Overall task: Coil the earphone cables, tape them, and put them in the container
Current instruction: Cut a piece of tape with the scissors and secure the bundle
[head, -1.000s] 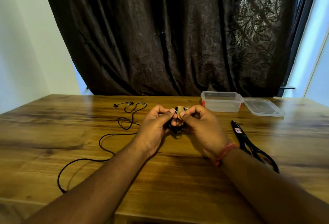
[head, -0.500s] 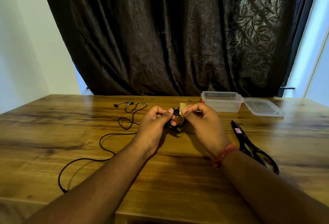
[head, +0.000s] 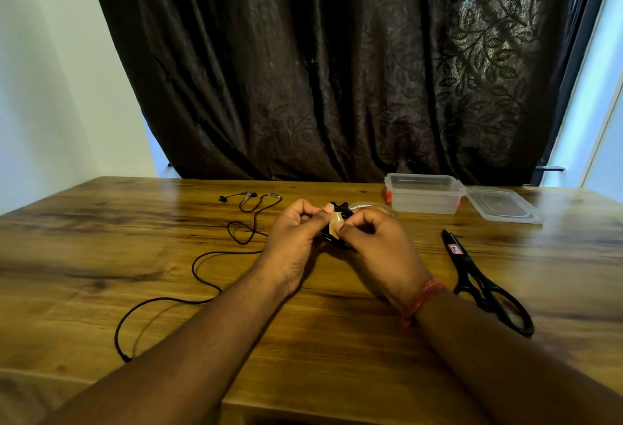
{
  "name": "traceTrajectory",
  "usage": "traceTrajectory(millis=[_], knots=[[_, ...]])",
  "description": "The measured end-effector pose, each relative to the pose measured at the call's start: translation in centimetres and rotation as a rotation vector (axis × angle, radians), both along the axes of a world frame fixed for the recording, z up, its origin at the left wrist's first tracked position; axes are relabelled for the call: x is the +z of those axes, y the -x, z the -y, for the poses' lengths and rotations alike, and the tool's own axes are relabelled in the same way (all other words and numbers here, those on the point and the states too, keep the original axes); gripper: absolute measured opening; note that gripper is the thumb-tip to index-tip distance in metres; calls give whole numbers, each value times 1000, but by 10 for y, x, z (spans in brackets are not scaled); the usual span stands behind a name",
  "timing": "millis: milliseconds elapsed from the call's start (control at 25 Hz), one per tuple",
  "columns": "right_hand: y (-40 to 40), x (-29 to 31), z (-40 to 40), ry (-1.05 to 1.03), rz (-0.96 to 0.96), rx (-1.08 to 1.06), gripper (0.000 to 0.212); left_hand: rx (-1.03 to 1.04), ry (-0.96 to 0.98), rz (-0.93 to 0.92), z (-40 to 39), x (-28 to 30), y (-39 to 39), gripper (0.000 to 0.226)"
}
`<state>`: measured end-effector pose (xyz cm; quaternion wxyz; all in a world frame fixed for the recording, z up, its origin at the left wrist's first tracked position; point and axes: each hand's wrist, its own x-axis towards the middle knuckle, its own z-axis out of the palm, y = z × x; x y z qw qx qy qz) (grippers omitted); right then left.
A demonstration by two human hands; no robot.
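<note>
A small coil of black earphone cable (head: 341, 213) sits between my two hands above the middle of the table. My left hand (head: 293, 239) pinches the coil from the left. My right hand (head: 377, 242) pinches a strip of tan tape (head: 335, 224) that lies across the coil. Most of the coil is hidden by my fingers. A second black earphone cable (head: 202, 276) lies loose and uncoiled on the table to the left, its earbuds (head: 247, 196) at the far end. The clear plastic container (head: 424, 192) stands open at the back right.
The container's lid (head: 502, 205) lies flat just right of it. Black scissors (head: 485, 283) rest on the wooden table (head: 101, 256) to the right of my right wrist. A roll of clear tape (head: 365, 204) peeks out behind my right hand. A dark curtain hangs behind the table.
My right hand has brought the tape strip down from above the coil and laid it across the cable. Both hands stay close together in the same spot.
</note>
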<state>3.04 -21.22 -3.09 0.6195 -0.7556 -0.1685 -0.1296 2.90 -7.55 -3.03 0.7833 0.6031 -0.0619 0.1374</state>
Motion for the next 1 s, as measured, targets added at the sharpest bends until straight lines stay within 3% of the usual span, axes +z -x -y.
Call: traceTrajectory(millis=[160, 720, 1000], knots=[[-1, -1, -1, -43, -21, -4, 16, -68, 30, -5, 1, -1, 0, 24], [-5, -2, 4, 135, 73, -130, 22, -162, -35, 32, -2, -5, 0, 22], [-4, -1, 6, 175, 113, -149, 19, -29, -326, 153, -1, -2, 4, 10]])
